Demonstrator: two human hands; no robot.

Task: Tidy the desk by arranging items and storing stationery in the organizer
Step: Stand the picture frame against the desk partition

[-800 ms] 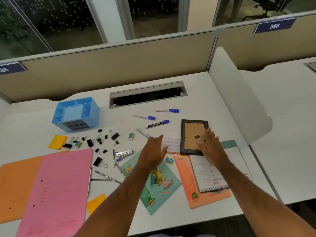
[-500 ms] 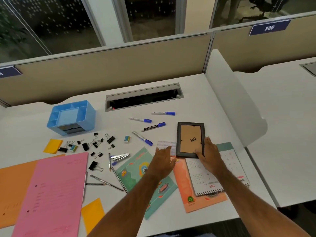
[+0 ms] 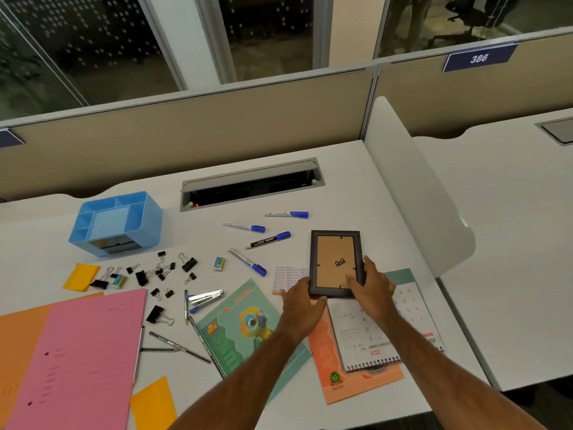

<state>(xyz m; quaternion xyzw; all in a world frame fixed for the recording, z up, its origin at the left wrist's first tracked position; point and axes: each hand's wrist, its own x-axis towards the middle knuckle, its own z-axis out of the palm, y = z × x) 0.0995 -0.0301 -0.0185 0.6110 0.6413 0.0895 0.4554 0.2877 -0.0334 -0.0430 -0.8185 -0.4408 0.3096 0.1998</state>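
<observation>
Lying face-down near the right side of the white desk [image 3: 350, 181], a black picture frame [image 3: 336, 259] is gripped at its near end by both hands: the left hand [image 3: 299, 301] is curled round the near left corner, and the right hand [image 3: 370, 288] is wrapped over the near right edge, with its thumb laid on the brown backing. The near edge of the frame is overlapped onto a spiral-bound calendar [image 3: 372, 330] and an orange booklet [image 3: 338, 373], and a small sheet of labels [image 3: 286, 279] is seen just left of it, partly hidden by the left hand. A teal notebook [image 3: 235, 333] is crossed by the left forearm. Four blue-capped markers [image 3: 269, 240] are scattered beyond and to the left of the frame, between it and the cable slot [image 3: 251, 184]. The blue organizer [image 3: 116, 223] is set well apart at the far left, with its compartments facing up. Between it and the hands, binder clips [image 3: 155, 273], two erasers [image 3: 219, 263], a stapler [image 3: 206, 297] and pencils [image 3: 178, 347] are strewn. A pink folder [image 3: 77, 361] is laid over an orange folder [image 3: 18, 346] at the near left, with yellow sticky pads [image 3: 81, 277] nearby.
</observation>
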